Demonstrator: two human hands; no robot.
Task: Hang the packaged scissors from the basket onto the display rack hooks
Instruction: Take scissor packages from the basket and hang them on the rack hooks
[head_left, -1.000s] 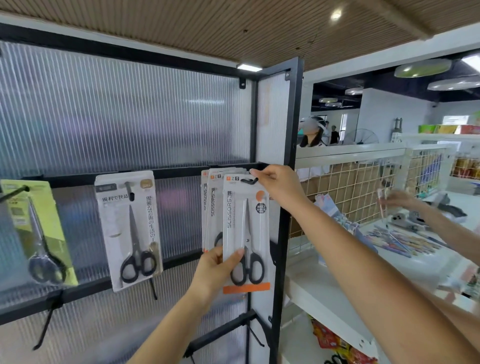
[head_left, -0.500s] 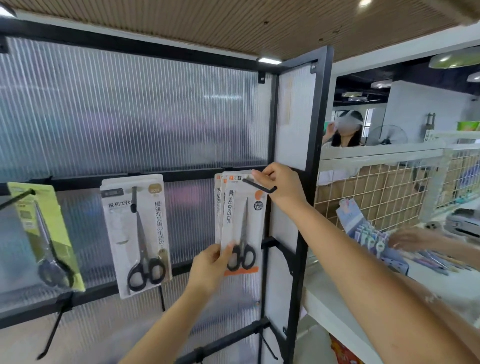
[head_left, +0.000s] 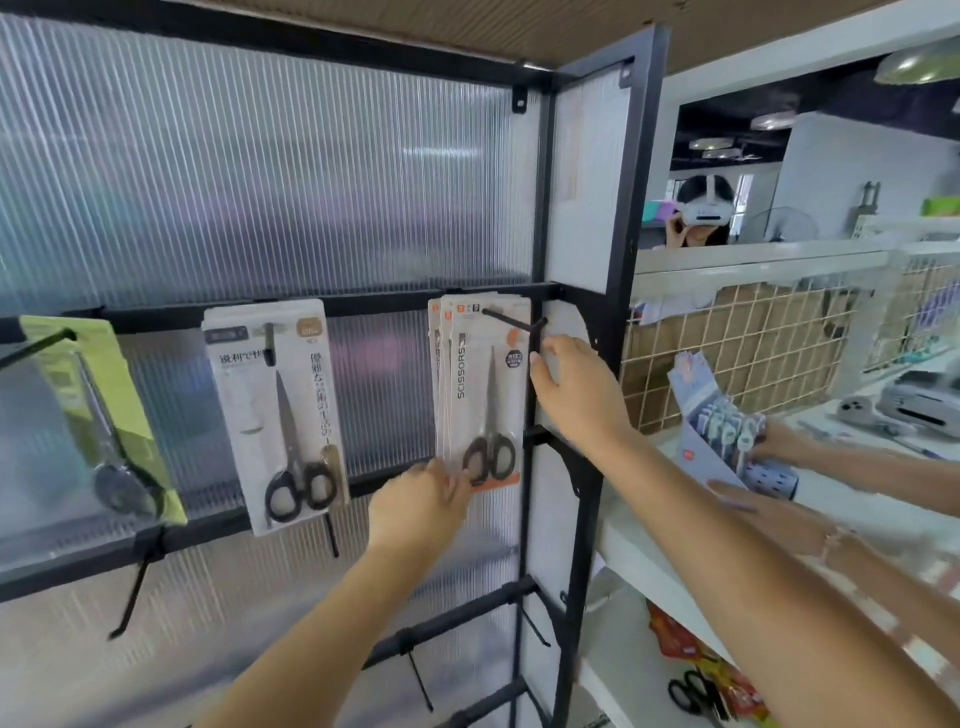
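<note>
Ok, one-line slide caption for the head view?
Left hand steadies the orange-trimmed scissors pack on its hook; right hand open beside it.

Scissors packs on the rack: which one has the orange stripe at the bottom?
The white SCISSORS pack on the rightmost hook, the one the left hand touches. The middle white pack has no orange stripe, and the far-left pack is yellow-green.
</note>
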